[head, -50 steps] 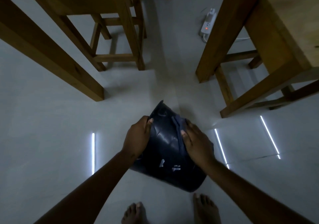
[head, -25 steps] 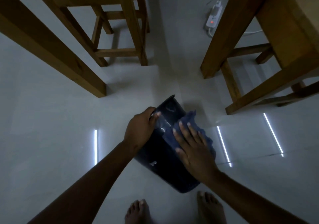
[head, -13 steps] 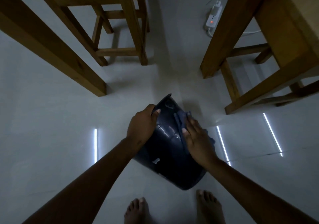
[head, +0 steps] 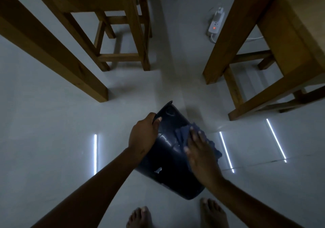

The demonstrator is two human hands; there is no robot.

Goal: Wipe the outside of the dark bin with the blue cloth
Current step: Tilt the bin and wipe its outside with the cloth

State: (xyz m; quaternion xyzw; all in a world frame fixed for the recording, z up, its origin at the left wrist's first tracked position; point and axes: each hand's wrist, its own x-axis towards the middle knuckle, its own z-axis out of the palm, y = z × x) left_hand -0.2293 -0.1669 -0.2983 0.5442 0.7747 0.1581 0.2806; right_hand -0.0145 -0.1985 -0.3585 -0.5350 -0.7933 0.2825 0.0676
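The dark bin (head: 168, 164) is tilted over the pale floor just in front of my bare feet, one end pointing away from me. My left hand (head: 143, 136) grips its far left edge, fingers curled over the rim. My right hand (head: 200, 154) lies flat on the bin's upper right side, pressing the blue cloth (head: 182, 133) against the outer wall. The cloth shows at my fingertips and beyond my hand's right edge; the rest is hidden under my palm.
A wooden stool (head: 121, 34) stands at the back left beside a thick wooden leg (head: 52, 52). Wooden table legs and rails (head: 233, 34) are at the right. A white power strip (head: 216, 23) with a red light lies on the floor behind. My feet (head: 175, 215) are at the bottom edge.
My right hand has slid with the cloth across the bin's upper side, now lying flatter and further over the wall. My left hand has kept its grip on the rim.
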